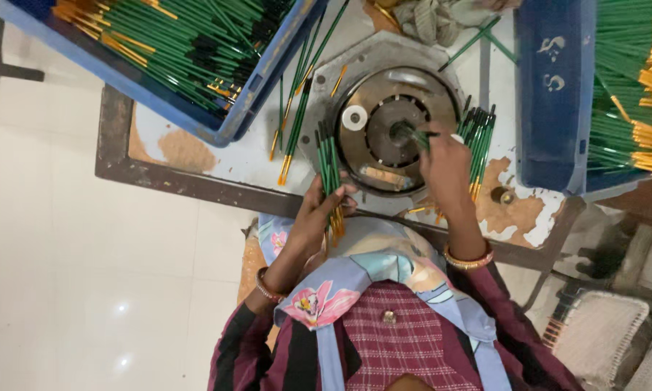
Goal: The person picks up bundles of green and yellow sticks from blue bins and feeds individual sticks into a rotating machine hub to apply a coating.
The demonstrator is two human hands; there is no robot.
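left hand: clenched round a bundle of green pencils, dark tips up, gold ends down near the table edge.
right hand: fingers closed on a single green pencil, its tip pushed into the hub of the round metal machine.
machine: disc-shaped, grey, on an angular plate, set on the table between both hands; a small white ring sits on its left face.
just right of the right hand: a second stack of green pencils lying on the table, dark tips away from the person.
left of the machine: a few loose pencils lying slanted, spilling toward the blue crate.
upper left: blue crate full of green pencils with gold ends, tilted across the table corner.
upper right: another blue crate, also packed with green and gold pencils.
table surface: white paint, worn to brown in patches.
wrists: bangles on both.
floor: pale tiles at left.
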